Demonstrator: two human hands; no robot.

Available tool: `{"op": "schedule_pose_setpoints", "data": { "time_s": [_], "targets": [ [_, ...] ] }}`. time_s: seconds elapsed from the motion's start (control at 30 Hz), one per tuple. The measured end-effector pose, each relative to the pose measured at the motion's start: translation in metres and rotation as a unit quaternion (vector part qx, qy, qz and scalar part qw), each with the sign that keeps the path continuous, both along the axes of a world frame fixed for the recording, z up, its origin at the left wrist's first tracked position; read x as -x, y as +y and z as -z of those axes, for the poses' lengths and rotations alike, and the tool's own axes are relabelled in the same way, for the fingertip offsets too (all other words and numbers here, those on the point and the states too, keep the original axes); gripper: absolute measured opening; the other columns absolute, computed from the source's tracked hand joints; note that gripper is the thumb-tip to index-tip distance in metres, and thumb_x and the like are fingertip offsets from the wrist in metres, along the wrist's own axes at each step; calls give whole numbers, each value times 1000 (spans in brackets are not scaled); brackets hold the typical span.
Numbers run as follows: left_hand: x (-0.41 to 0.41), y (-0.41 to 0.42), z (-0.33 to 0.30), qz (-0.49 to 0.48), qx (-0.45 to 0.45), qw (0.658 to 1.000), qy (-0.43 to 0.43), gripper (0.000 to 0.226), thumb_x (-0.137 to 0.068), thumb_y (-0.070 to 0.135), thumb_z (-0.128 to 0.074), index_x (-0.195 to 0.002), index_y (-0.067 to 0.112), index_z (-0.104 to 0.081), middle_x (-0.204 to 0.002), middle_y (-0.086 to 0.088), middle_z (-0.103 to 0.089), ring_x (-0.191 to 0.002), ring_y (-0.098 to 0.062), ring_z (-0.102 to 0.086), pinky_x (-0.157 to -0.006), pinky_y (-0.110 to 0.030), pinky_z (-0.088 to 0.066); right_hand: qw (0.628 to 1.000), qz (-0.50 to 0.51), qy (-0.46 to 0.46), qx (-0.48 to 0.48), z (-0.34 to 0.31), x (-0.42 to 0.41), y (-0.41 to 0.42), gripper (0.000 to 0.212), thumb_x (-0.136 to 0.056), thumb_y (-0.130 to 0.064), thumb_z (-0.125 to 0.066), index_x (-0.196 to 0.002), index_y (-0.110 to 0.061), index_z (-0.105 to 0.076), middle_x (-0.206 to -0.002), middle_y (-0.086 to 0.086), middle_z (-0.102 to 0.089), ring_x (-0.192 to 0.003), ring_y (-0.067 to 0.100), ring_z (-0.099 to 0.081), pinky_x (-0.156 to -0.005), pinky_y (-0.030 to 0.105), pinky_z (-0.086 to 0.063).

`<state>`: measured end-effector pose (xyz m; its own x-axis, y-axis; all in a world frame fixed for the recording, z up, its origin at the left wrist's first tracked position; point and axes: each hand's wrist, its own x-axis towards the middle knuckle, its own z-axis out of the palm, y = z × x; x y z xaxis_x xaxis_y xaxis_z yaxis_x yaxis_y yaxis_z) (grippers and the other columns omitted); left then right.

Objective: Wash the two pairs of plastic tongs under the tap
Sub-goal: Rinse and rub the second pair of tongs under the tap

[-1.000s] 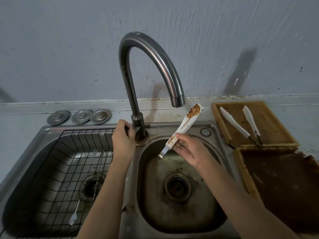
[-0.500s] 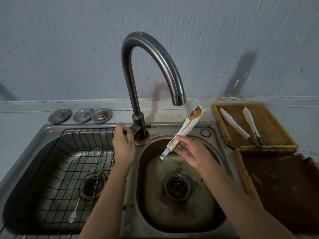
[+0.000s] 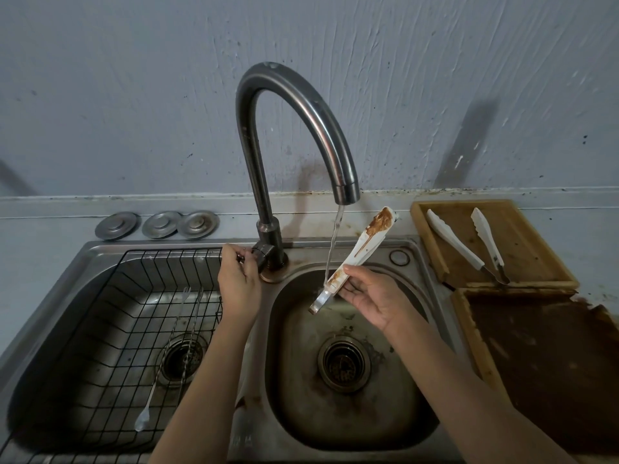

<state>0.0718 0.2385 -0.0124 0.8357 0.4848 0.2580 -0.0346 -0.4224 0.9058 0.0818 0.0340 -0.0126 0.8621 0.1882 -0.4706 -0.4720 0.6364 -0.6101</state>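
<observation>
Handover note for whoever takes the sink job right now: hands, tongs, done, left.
Left hand: gripping the tap handle at the faucet base; water is running.
Right hand: holding the dirty tongs over the right basin, the stream falling on their lower end.
Brown sauce covers the upper tip and streaks down the arm.
Second pair of tongs lies open on the wooden tray right of the sink.
Done: tap on, rinse just starting.
Left: rinse off the sauce on the held pair, then wash the second pair.
</observation>
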Motion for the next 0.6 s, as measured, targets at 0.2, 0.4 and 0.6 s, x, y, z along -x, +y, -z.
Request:
{"op": "schedule_pose_setpoints", "data": {
  "time_s": [0.2,0.4,0.6],
  "targets": [
    [19,-17,-1,-36,-7,999,2,42,-86,5,-57,-124,5,-38,-126,-15,-42,-115,-13,-40,-102,-12,-28,1000,2,-1,21,1,3,1,20,-80,7,-61,-97,-2,-57,-93,17,-67,-83,24,-69,-57,32,-59],
    [45,-45,6,131,-70,988,31,22,-89,2,-50,-104,12,-62,-110,-5,-58,-108,-17,-50,-95,-16,-37,998,42,16,39,2,6,-3,21,-79,6,-63,-98,-2,-58,-99,17,-65,-92,27,-64,-69,36,-56],
    [40,-52,0,323,119,914,216,17,-94,13,-50,-90,20,-65,-79,1,-62,-69,-4,-57,-57,-7,-44,996,78,15,37,-1,6,-10,14,-81,5,-61,-92,-4,-59,-86,13,-64,-84,23,-62,-80,39,-53]
  ]
}}
